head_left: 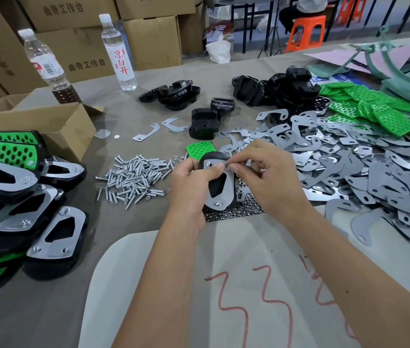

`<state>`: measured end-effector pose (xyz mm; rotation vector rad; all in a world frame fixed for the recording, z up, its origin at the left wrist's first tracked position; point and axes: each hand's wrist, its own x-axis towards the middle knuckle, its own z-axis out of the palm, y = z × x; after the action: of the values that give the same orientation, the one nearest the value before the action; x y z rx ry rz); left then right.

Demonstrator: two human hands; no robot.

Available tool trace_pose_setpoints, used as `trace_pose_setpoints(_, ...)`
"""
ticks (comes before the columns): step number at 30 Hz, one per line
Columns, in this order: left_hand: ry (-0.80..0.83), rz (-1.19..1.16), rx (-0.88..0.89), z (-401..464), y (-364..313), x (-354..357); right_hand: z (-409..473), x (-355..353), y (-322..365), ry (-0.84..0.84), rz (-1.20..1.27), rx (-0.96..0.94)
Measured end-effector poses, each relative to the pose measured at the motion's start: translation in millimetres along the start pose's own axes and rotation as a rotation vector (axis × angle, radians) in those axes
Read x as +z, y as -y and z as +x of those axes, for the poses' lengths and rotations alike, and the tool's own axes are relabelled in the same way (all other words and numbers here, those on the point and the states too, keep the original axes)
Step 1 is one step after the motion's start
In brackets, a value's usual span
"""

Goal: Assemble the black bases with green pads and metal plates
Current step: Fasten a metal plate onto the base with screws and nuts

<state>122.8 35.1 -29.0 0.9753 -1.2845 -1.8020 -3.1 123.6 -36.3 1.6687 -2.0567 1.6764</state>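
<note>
1. The left hand (193, 180) grips a black base (217, 183) from its left side, fingers curled round the edge and the thumb pressed on top of the metal plate (220, 194) that lies on the base.
2. The base is held above the table (48, 310), over a patch of small nuts (234, 211) near the table's front middle.
3. The plate on the held base carries screw heads at its upper left and lower end.
4. The right hand (268, 178) has thumb and forefinger pinched together at the plate's upper right corner; what they pinch is too small to make out, possibly a nut or screw.
5. A single green pad (198, 148) lies flat on the table just behind the held base.
6. A heap of loose screws (133, 178) sits to the left of the hands.
7. A large pile of loose metal plates (349, 167) spreads across the right side of the table.
8. Loose green pads (377, 109) lie behind that pile, at far right.
9. Unassembled black bases (289, 89) are grouped at the table's far middle.
10. Finished assemblies (28, 212), black with green pads and plates screwed on, are stacked at the left edge.
11. An open cardboard box (55, 126) stands behind the stack, with two water bottles (118, 51) beyond it.
</note>
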Motion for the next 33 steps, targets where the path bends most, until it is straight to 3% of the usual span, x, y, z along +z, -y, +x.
trace_pose_setpoints(6, 0.050, -0.028, -0.029, -3, -2, -1, 4, -2, 1, 0.067, -0.088, -0.140)
trace_pose_setpoints(17, 0.154, 0.028, -0.008, -5, -7, -1, 4, 7, 3, -0.016, -0.342, 0.014)
trace_pose_setpoints(21, 0.100, 0.056, 0.048, -4, -5, 0, 6, 16, 8, -0.055, -0.466, 0.064)
trace_pose_setpoints(25, -0.027, 0.056, 0.109, -2, -5, 0, 5, 15, 5, -0.050, -0.252, 0.092)
trace_pose_setpoints(27, -0.145, 0.072, 0.139, 2, -6, -3, 4, 10, 0, 0.015, -0.333, 0.103)
trace_pose_setpoints(30, -0.273, 0.039, 0.113, 7, -8, -12, 4, 7, -2, 0.240, -0.561, 0.218)
trace_pose_setpoints(33, -0.305, 0.005, 0.072, 9, -9, -18, 5, 8, 0, 0.287, -0.558, 0.280)
